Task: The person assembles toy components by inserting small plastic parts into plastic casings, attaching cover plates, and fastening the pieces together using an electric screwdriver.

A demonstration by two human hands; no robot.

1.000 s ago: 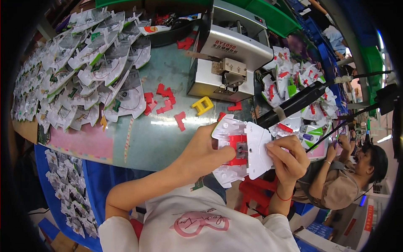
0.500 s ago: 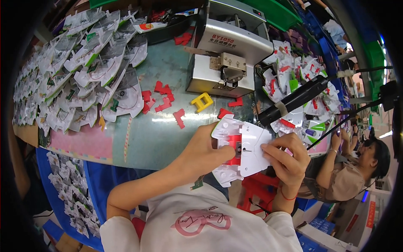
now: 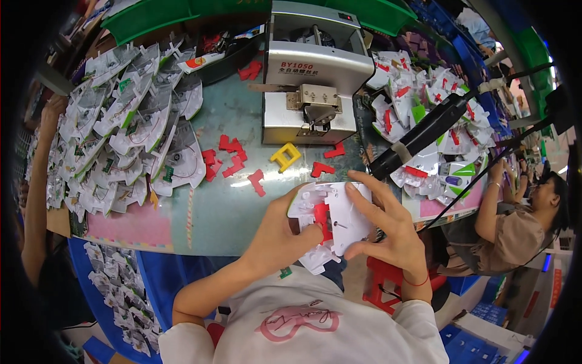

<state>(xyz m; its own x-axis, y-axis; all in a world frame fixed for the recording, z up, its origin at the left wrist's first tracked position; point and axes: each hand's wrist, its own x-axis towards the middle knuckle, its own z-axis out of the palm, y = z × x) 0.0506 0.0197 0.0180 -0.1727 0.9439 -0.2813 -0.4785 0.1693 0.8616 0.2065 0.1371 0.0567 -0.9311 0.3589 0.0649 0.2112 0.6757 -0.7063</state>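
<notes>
My left hand (image 3: pixel 282 227) grips a white plastic housing (image 3: pixel 353 218) with a green edge, held just in front of the table's near edge. Its thumb presses on a red plastic piece (image 3: pixel 322 222) set in the housing's middle. My right hand (image 3: pixel 391 227) spans the housing's right side, fingers near the top corner and thumb at the lower edge. A small hole shows in the flat white part. Beyond the housing lie a yellow plastic frame (image 3: pixel 285 157) and loose red plastic pieces (image 3: pixel 256 181). The housing's underside is hidden.
A grey metal screw-feeding machine (image 3: pixel 318 67) stands at the back. White housings (image 3: pixel 133 121) pile up on the left; others with red pieces (image 3: pixel 451 136) lie right. A black electric screwdriver (image 3: pixel 418 136) slants in from the right. Another person (image 3: pixel 503 227) sits at the right.
The housing has shifted left and tilted in my hands. My right hand has gone from pinching its right edge to spreading across its side. The view has turned slightly.
</notes>
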